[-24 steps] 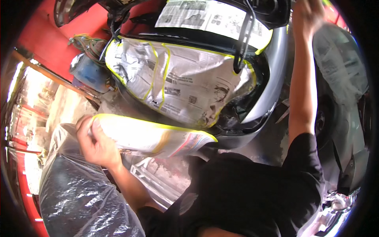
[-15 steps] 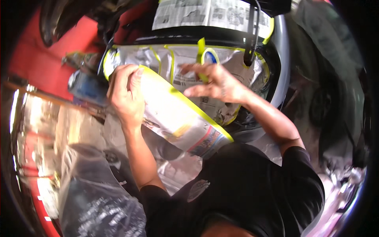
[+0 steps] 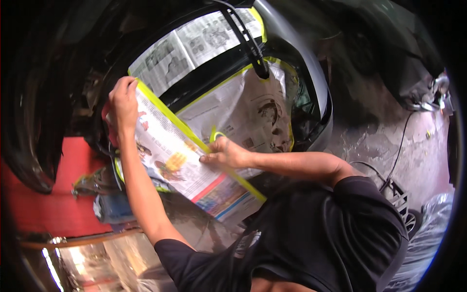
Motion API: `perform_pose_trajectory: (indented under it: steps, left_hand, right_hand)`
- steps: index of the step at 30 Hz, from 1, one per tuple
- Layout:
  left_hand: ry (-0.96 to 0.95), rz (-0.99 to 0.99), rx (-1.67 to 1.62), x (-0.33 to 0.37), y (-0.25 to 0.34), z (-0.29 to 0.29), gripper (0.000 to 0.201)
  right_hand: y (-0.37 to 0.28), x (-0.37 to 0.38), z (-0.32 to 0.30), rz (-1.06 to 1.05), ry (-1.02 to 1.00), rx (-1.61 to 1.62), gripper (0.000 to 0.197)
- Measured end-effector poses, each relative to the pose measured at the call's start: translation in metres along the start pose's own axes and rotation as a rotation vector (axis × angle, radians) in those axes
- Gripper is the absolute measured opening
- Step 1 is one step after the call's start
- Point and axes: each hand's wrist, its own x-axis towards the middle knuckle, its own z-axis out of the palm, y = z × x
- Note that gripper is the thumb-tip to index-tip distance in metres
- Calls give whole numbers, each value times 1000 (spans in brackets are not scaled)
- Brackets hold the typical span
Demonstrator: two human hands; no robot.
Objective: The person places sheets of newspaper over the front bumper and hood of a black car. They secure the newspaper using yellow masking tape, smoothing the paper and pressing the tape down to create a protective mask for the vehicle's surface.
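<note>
My left hand (image 3: 124, 100) is closed on the upper corner of a newspaper sheet (image 3: 163, 146) edged with a yellow-green strip of masking tape (image 3: 170, 114). Along that same taped edge, further down, my right hand (image 3: 226, 153) pinches the sheet, its thumb on the printed face. A yellow-green ring, seemingly the tape roll (image 3: 219, 135), shows just above the right fingers, mostly hidden. The sheet slants across a black vehicle part (image 3: 204, 73), which has newspaper masking (image 3: 238, 107) taped on with the same colour.
Another taped newspaper panel (image 3: 189, 44) covers the upper part. A black hinged arm (image 3: 245, 41) crosses it. Red panels (image 3: 73, 180) and a blue container (image 3: 116, 209) stand left. A dark cable (image 3: 401, 141) runs over the floor at right, near plastic sheeting (image 3: 425, 233).
My view has turned and shifted. The right hand, spread apart from the sheet before, now grips its taped edge. The left hand still holds the upper corner.
</note>
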Motion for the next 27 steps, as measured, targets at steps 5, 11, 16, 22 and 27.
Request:
perform_pose_trajectory:
  steps: [5, 11, 16, 22, 27]
  left_hand:
    - [-195, 128, -67, 71, 12, 113, 16]
    - [-325, 292, -108, 108, 59, 228, 17]
    - [-360, 376, -109, 116, 60, 293, 13]
    - [-424, 677, -350, 145, 89, 330, 10]
    - [-442, 773, -304, 158, 114, 355, 9]
  right_hand:
    - [2, 16, -15, 131, 175, 479, 27]
    - [36, 20, -21, 157, 329, 715, 29]
    - [28, 15, -38, 215, 381, 836, 31]
    - [50, 25, -36, 146, 514, 915, 40]
    - [39, 18, -39, 170, 584, 990, 35]
